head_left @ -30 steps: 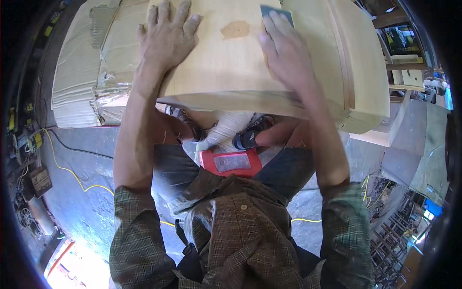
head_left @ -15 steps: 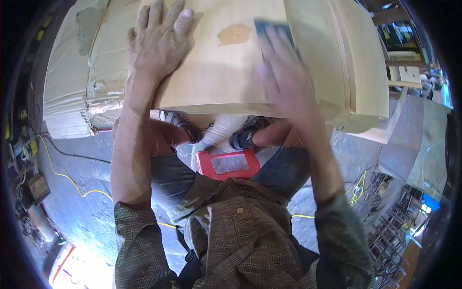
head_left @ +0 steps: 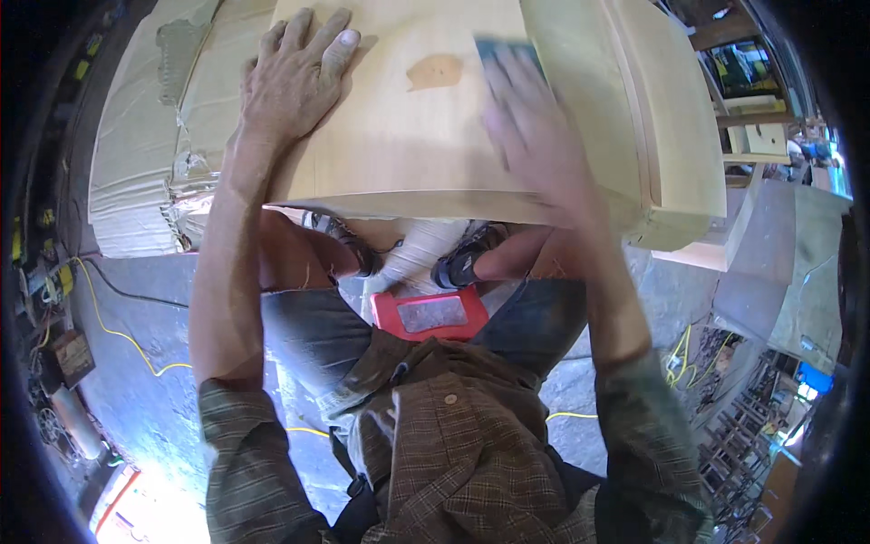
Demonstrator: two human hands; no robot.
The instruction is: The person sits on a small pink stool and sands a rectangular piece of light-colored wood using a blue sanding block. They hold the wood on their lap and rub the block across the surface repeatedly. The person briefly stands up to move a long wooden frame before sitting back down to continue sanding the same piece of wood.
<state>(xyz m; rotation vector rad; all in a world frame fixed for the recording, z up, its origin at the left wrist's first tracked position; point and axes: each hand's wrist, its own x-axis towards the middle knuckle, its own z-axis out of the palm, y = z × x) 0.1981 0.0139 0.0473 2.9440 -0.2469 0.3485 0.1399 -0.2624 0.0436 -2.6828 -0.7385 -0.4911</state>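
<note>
A pale wooden panel (head_left: 390, 136) lies across cardboard in front of me, with an orange-brown patch (head_left: 434, 72) on its face. My left hand (head_left: 294, 86) rests flat near the panel's left edge, fingers spread and holding nothing. Near the right edge, my right hand (head_left: 530, 127) is blurred by motion and presses a dark teal piece of sandpaper (head_left: 507, 45) against the wood. Only the far end of the sandpaper shows; the fingers cover the rest.
Worn cardboard (head_left: 131, 172) sits left of the panel, and a wooden frame edge (head_left: 675, 136) on the right. Below, between my legs, is a red-rimmed stool or step (head_left: 385, 313). A yellow cord (head_left: 127, 340) runs over the concrete floor (head_left: 136, 304). Metal racks (head_left: 748, 417) stand at lower right.
The panel's right edge and the patch appear slightly farther left. My left forearm has shifted left, while my right hand remains on the sandpaper near the right edge, still blurred.
</note>
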